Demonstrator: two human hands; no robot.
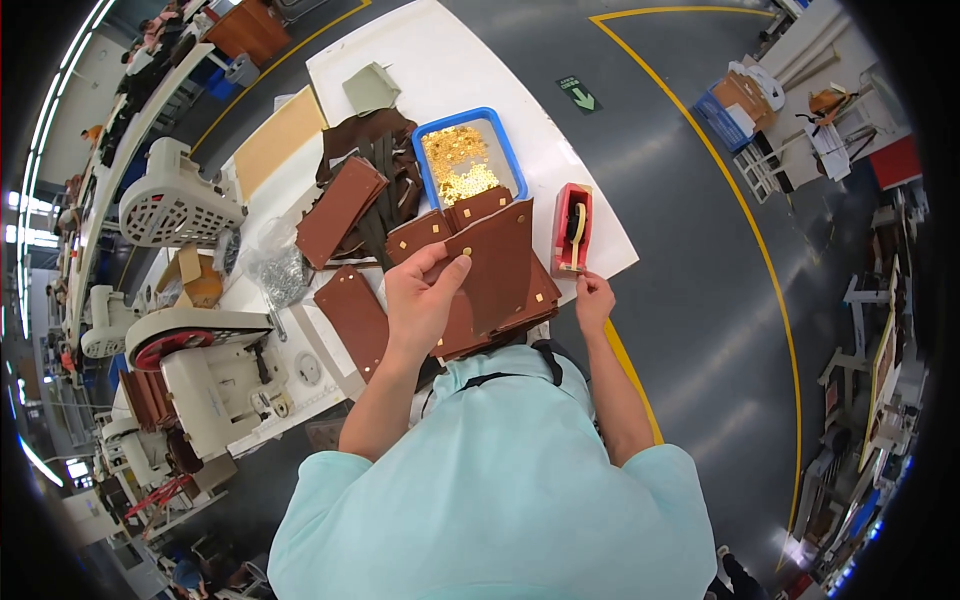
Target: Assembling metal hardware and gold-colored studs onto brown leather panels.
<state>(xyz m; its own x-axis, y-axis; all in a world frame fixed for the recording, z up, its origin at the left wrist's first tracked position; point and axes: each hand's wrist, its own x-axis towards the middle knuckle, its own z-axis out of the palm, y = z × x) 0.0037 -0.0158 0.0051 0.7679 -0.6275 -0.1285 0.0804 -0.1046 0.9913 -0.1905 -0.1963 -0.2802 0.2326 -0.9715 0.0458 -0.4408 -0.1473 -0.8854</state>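
Observation:
My left hand (418, 305) grips a brown leather piece (497, 265) between thumb and fingers. Gold square and round studs show at the corners of the leather. Below it lies a stack of similar brown pieces (541, 299) with gold squares. My right hand (596, 304) is closed in a pinch at the near end of a red tape dispenser (562, 248), where the pale tape (578, 224) comes off its roll; the strip between my fingertips is barely visible. Just beyond the leather sits a blue-rimmed tray (519, 165) of small gold pieces.
More brown leather pieces (341, 212) and dark straps (379, 170) lie left of the tray on the white table (440, 55). A clear bag of metal parts (282, 275) and a white sewing machine (205, 385) stand further left. Grey floor (690, 250) with yellow lines runs along the right.

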